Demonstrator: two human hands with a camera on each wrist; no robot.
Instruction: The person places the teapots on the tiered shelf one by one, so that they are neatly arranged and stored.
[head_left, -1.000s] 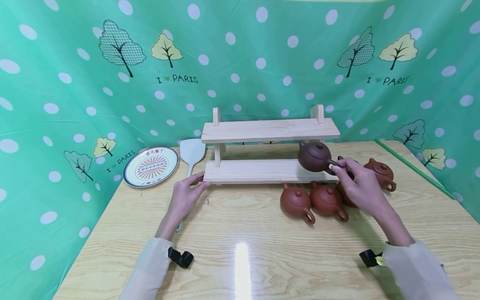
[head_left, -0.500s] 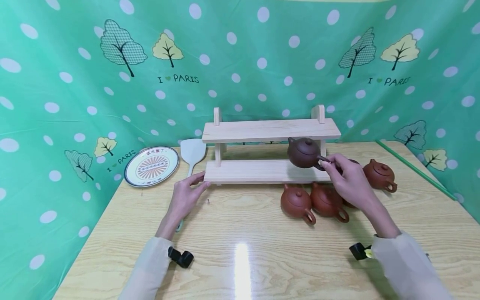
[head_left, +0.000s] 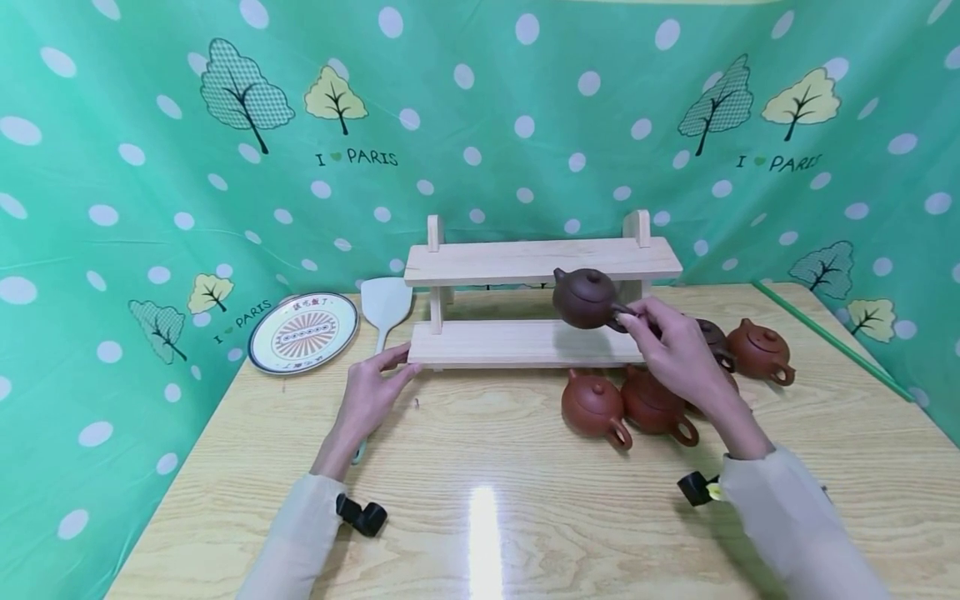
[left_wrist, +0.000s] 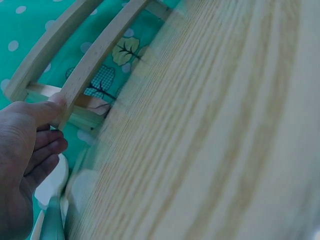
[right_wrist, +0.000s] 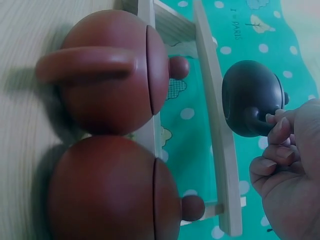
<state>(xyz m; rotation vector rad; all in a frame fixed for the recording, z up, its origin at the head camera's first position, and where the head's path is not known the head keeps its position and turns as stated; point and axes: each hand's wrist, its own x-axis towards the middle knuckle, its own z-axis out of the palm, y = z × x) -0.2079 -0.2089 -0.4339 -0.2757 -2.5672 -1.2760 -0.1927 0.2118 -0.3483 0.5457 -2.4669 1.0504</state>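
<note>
My right hand (head_left: 670, 342) pinches a dark brown teapot (head_left: 585, 297) by its handle. The teapot is held in the air in front of the two-tier wooden shelf (head_left: 495, 343), its lid on and its spout to the left. In the right wrist view, the dark teapot (right_wrist: 252, 98) overlaps the upper board. My left hand (head_left: 372, 389) holds the left end of the lower board. In the left wrist view, the thumb of the left hand (left_wrist: 25, 150) lies on the board's end with the fingers below.
Reddish-brown teapots (head_left: 592, 404) stand in front of the shelf's right half, one partly behind my right forearm. Another dark teapot (head_left: 714, 340) and a red one (head_left: 759, 350) sit farther right. A plate (head_left: 303, 333), white spatula (head_left: 386, 302) and green stick (head_left: 832, 340) lie around.
My right hand has carried the dark teapot left and slightly up along the shelf, uncovering the other dark teapot at right. The left hand stays at the shelf's end.
</note>
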